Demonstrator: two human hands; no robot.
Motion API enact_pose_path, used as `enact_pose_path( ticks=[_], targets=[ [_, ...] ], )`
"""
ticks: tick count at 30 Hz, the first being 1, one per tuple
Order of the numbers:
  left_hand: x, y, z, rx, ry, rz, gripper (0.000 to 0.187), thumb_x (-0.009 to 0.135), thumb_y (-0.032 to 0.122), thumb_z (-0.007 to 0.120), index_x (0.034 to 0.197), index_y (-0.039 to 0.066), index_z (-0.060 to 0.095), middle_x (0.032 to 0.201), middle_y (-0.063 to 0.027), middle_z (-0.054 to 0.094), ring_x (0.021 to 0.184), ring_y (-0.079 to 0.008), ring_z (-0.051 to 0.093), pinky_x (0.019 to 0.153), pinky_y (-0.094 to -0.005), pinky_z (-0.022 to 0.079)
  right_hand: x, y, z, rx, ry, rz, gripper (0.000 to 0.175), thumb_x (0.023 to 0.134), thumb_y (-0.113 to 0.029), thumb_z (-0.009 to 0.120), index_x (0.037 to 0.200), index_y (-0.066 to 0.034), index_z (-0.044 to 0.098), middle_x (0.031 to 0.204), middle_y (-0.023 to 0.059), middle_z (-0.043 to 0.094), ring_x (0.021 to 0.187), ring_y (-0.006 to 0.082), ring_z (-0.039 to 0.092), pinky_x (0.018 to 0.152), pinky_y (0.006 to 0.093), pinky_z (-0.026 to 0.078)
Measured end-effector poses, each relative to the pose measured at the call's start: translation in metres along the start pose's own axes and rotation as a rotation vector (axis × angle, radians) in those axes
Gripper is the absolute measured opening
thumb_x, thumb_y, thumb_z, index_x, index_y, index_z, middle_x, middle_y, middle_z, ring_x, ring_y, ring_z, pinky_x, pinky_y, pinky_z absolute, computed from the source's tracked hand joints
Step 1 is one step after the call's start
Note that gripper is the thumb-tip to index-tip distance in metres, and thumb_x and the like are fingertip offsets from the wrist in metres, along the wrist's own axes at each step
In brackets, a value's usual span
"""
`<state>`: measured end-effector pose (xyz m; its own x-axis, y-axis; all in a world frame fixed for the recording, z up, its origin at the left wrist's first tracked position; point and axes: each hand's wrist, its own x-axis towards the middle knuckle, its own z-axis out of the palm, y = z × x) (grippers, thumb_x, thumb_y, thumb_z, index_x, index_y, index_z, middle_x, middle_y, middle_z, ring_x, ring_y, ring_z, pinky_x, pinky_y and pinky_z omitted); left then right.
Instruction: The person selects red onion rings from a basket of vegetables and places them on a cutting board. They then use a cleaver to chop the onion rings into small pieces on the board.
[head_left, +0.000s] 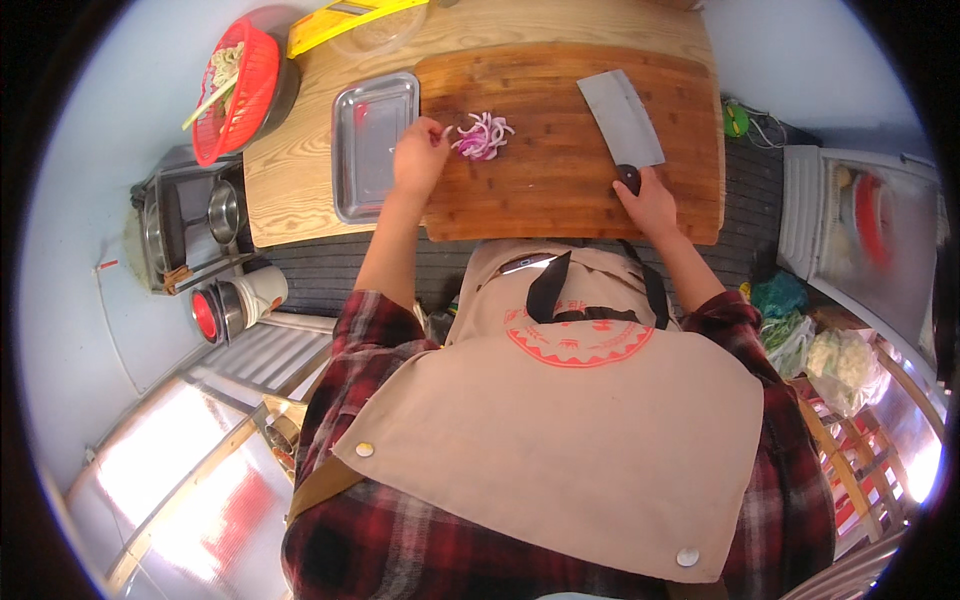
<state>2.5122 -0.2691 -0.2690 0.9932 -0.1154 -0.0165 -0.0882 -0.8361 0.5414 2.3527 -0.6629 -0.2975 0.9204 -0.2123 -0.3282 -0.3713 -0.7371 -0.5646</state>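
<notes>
My left hand (420, 159) is at the left edge of the wooden cutting board (540, 202), fingertips pinched around a small piece of red onion. Just right of it lies a loose pile of sliced red onion (484, 136). Partly behind the same hand is a shallow rectangular metal tray (352, 161), resting on the table against the board. My right hand (651, 201) grips the black handle of a cleaver (622, 116). Its broad blade lies flat over the right part of the board and points away from me.
A red plastic basket (259, 97) with cauliflower sits at the table's far left. Beyond the tray are a yellow slicer (330, 26) and a clear round lid or bowl (386, 34). Pots (223, 210) stand left of the table, a glass-topped chest freezer (877, 225) right, bagged vegetables (840, 364) nearby.
</notes>
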Motion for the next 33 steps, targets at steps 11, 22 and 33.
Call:
enact_pose_path(
  ticks=[11, 22, 33],
  targets=[
    [-0.010, 0.033, 0.048, -0.063, -0.049, 0.020, 0.048, 0.086, 0.031, 0.077, 0.123, 0.003, 0.065, 0.122, -0.0184, 0.066, 0.114, -0.0373, 0.062, 0.097, -0.0459, 0.051, -0.009, -0.037, -0.033, 0.031, -0.004, 0.130, 0.047, 0.091, -0.044, 0.066, 0.109, -0.0003, 0.063, 0.096, 0.0218, 0.072, 0.092, 0.0422, 0.069, 0.080, 0.0470, 0.054],
    [-0.028, 0.051, 0.058, 0.036, 0.009, 0.144, 0.052, 0.085, 0.023, 0.079, 0.130, 0.003, 0.061, 0.130, -0.0165, 0.061, 0.123, -0.0382, 0.053, 0.106, -0.0457, 0.045, 0.005, -0.107, -0.023, 0.164, -0.103, -0.291, 0.034, 0.100, -0.028, 0.058, 0.123, -0.0024, 0.057, 0.088, 0.0257, 0.070, 0.083, 0.0465, 0.068, 0.073, 0.0529, 0.053],
    [-0.018, 0.046, 0.041, -0.200, -0.085, 0.226, 0.032, 0.086, 0.015, 0.074, 0.116, 0.007, 0.067, 0.113, -0.0099, 0.068, 0.109, -0.0342, 0.061, 0.093, -0.0433, 0.051, 0.029, -0.138, 0.004, -0.064, -0.106, -0.366, 0.025, 0.100, -0.028, 0.054, 0.106, -0.0034, 0.056, 0.085, 0.0252, 0.070, 0.080, 0.0468, 0.068, 0.072, 0.0570, 0.053]
  ],
)
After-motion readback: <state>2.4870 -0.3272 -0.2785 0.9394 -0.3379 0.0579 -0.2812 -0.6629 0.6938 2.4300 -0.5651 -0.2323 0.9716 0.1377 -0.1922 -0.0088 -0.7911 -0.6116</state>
